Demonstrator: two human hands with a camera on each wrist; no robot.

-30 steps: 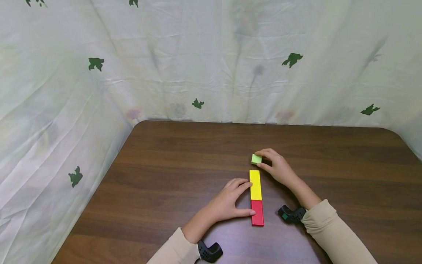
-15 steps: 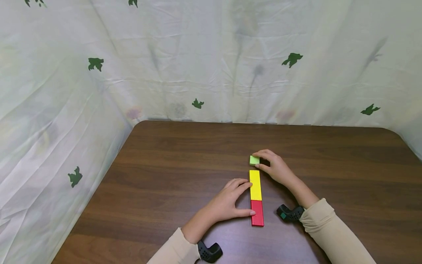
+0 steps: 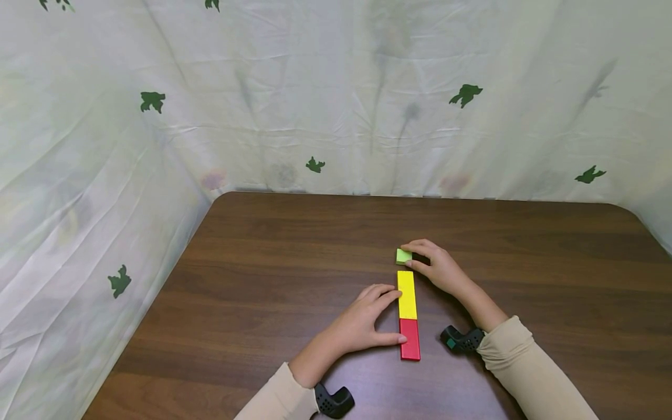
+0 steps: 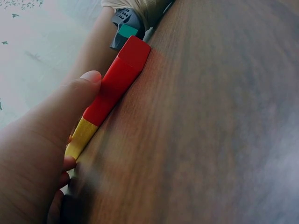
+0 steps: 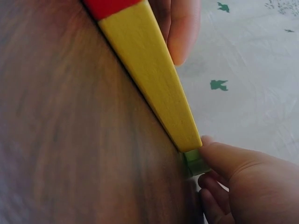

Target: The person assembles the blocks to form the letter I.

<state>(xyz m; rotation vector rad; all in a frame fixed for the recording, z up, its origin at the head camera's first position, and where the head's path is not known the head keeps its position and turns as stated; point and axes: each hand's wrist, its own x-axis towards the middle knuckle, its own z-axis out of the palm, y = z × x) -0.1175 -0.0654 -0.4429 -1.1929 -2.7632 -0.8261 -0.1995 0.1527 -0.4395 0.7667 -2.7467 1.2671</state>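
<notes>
A yellow block (image 3: 407, 291) and a red block (image 3: 410, 344) lie end to end on the wooden table, the red one nearer the person. From their left side my left hand (image 3: 357, 325) touches both, thumb at the red block and a fingertip at the yellow one. In the left wrist view that thumb (image 4: 91, 77) rests along the upper edge of the red block. Just beyond the yellow block's far end, my right hand (image 3: 440, 271) pinches a small light green block (image 3: 402, 256) between thumb and fingers. A narrow strip of table shows between green and yellow in the head view.
The brown wooden table (image 3: 252, 268) spreads out to both sides. A white curtain (image 3: 346, 105) with green leaf shapes hangs behind its far edge and along the left. Black devices (image 3: 336, 402) are worn on both wrists.
My right hand has drawn the green block slightly left and nearer, into line with the yellow block. The left hand and the other two blocks stay in place.
</notes>
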